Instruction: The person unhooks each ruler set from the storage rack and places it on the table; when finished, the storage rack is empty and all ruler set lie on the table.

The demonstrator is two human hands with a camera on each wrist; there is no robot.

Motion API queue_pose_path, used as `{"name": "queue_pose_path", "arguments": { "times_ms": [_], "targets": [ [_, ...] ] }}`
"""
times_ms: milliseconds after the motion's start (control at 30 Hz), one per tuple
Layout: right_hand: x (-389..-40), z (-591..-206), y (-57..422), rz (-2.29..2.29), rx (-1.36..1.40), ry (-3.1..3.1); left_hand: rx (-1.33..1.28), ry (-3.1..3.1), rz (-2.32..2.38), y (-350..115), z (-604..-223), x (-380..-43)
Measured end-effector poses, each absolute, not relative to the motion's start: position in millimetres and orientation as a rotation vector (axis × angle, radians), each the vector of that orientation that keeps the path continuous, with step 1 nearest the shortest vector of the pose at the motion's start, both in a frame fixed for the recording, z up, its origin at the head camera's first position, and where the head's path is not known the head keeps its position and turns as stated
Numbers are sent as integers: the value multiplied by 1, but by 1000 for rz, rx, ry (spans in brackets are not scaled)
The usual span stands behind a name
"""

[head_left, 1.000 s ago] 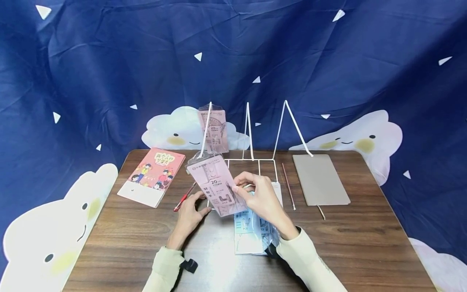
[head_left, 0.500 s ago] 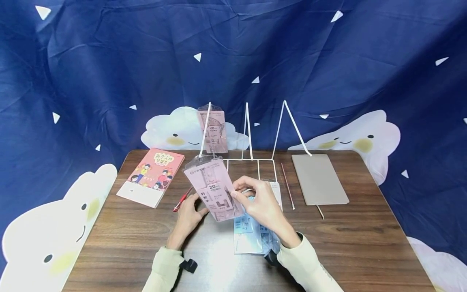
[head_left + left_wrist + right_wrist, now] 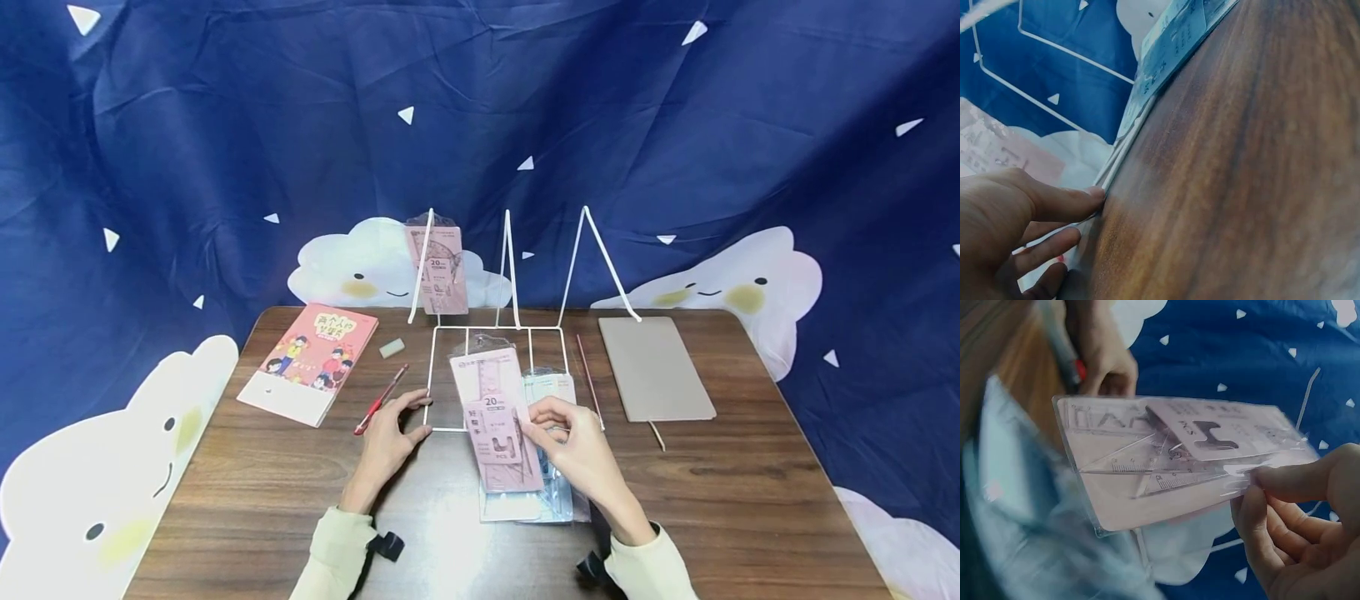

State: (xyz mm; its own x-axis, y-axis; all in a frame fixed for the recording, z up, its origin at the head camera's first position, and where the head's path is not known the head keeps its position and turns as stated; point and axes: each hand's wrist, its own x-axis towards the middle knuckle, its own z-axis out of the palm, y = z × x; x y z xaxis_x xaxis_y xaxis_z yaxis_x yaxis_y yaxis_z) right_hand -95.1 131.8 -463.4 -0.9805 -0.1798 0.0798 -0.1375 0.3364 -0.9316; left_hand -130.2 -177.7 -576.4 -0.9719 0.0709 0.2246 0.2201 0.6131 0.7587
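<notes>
My right hand [image 3: 573, 437] pinches the right edge of a pink ruler set pack [image 3: 498, 425] between thumb and fingers. In the right wrist view, clear set squares [image 3: 1166, 469] show through its wrapper. The pack overlaps blue packs [image 3: 555, 492] lying at the front of a white wire rack [image 3: 510, 327]. My left hand [image 3: 386, 442] rests at the rack base's front left corner; in the left wrist view the thumb [image 3: 1079, 203] presses the wire. Another pink ruler set pack [image 3: 438, 271] hangs at the rack's left hook.
A red pen [image 3: 381, 400] and a small eraser [image 3: 392, 347] lie left of the rack, with a pink book [image 3: 311, 362] beyond them. To the right are a thin reddish stick [image 3: 590, 379] and a grey notebook [image 3: 657, 369]. A blue cloth [image 3: 480, 108] hangs behind the table.
My right hand has drawn the pink ruler set pack away from the left hook, right and down over the blue packs. The eraser is uncovered. The left hand stays at the rack.
</notes>
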Motion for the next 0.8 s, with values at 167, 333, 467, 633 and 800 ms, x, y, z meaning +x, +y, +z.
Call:
{"name": "queue_pose_path", "arguments": {
  "times_ms": [167,333,467,633,800],
  "targets": [
    [-91,-485,142,-1775,-157,2497,-233,-2664,-1281,-178,-576,-130],
    [-87,-503,148,-1644,-89,2613,-251,-2654,-1294,-178,-577,-129],
    [-83,-512,152,-1455,-56,2801,-264,-2651,-1283,-179,-579,-129],
    [-81,-518,155,-1303,-48,2947,-264,-2645,-1274,-179,-580,-130],
    [-81,-518,156,-1190,-61,3040,-266,-2639,-1274,-179,-582,-130]
  ]
}}
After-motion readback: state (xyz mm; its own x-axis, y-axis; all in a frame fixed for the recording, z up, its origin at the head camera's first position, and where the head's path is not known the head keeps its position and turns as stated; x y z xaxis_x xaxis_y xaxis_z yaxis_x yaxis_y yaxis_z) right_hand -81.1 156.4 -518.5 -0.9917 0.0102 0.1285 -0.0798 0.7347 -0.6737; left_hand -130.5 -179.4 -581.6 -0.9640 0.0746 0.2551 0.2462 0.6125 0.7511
